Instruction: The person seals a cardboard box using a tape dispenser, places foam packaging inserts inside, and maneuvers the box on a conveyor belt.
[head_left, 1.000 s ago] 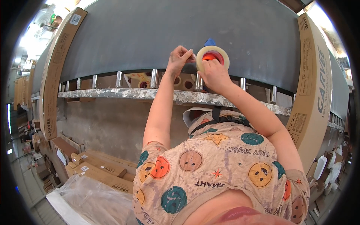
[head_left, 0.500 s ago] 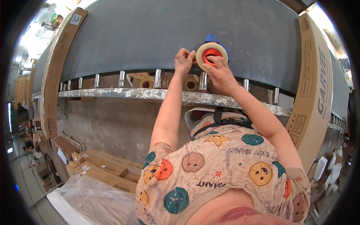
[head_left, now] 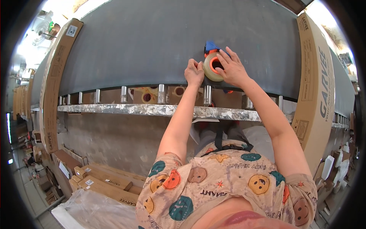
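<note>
A blue and orange tape dispenser (head_left: 211, 47) carries a roll of clear tape (head_left: 212, 71) with an orange core, over the near edge of the dark belt. My right hand (head_left: 235, 71) holds it from the right, fingers stretched over its side and thumb by the core. On the other side, my left hand (head_left: 195, 71) is closed in a pinch right beside the roll's edge. Whatever lies between those fingertips, perhaps the tape's end, is too small to make out.
The dark conveyor belt (head_left: 164, 45) spans the view, with metal rollers (head_left: 124, 94) and a worn rail (head_left: 114, 109) along its near side. Long cardboard boxes stand left (head_left: 61, 72) and right (head_left: 313, 76) on it. Several tape rolls (head_left: 148, 97) sit beneath the belt.
The roll and dispenser have turned, so the roll now shows more edge-on. My right hand's fingers have left the core and spread along the side. My left hand keeps its pinch.
</note>
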`<state>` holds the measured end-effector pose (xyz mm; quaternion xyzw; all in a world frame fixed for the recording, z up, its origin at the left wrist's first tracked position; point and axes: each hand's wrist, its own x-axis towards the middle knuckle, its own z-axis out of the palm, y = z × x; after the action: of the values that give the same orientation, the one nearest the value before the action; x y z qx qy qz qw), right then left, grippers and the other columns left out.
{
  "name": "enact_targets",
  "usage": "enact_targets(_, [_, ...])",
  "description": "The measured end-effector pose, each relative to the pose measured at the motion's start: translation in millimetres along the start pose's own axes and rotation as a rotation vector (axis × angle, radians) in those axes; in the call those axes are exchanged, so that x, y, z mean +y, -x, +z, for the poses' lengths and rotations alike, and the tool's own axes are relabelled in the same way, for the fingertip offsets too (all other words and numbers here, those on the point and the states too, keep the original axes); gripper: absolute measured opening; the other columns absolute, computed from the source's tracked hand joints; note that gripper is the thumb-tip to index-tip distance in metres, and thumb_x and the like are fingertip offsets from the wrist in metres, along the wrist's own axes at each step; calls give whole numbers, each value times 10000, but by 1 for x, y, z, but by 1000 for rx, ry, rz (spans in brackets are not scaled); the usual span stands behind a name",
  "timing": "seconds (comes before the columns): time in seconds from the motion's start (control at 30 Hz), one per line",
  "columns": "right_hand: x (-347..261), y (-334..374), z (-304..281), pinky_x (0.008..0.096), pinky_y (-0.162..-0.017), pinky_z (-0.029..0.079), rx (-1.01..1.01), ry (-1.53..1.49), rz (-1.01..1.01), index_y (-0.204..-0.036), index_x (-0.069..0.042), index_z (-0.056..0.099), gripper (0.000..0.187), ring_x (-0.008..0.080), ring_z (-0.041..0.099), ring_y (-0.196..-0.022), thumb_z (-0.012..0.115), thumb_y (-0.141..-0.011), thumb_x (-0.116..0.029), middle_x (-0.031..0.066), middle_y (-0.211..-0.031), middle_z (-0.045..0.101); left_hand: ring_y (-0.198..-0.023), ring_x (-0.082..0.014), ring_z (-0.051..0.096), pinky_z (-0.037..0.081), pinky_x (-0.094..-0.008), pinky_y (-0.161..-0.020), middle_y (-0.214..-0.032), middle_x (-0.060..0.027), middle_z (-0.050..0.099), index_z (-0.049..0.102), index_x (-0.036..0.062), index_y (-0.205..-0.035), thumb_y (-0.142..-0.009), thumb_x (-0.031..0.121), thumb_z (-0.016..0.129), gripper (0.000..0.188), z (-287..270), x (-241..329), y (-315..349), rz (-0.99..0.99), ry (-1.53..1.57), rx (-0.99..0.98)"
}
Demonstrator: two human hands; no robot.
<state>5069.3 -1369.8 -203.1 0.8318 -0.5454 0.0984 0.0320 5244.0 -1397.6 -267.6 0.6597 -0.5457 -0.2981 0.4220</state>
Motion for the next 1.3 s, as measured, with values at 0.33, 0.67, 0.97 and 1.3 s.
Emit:
enact_targets(0.33, [37,-42,-5,360,-736,537,-526,-663,537,-1128,32,559,561,233,654,-860,691,-667,-260,201,-977,645,-674,-114,612,524,-245,-593,-771,-75,632,504,28,-805,-907,152,596,185,-22,0,-5,-196,558,-183])
enact_targets(0.67, [-54,234,-108,335,-945,465,149,-2466,749,-1244,-19,476,630,200,582,-1058,656,-640,-6,85,-1182,570,-603,-130,602,461,-217,-485,-883,-163,657,483,31,-858,-928,97,537,110,-73,165,131,-244,841,-1118])
enact_targets(0.97, [-63,444,-223,326,-879,501,532,-2520,712,-1220,-11,477,566,183,590,-1013,590,-668,38,120,-1117,590,-704,-233,667,564,-274,-614,-863,-189,615,400,-10,-1076,-719,43,621,423,-35,311,306,-24,762,-1688])
enact_targets(1.3, [-37,587,-161,294,-804,509,1163,-2202,677,-1226,-8,475,548,161,605,-891,601,-692,-16,89,-1021,595,-811,-115,604,501,-212,-714,-927,-81,608,542,-40,-1185,-676,-73,690,532,112,341,412,370,38,-1994])
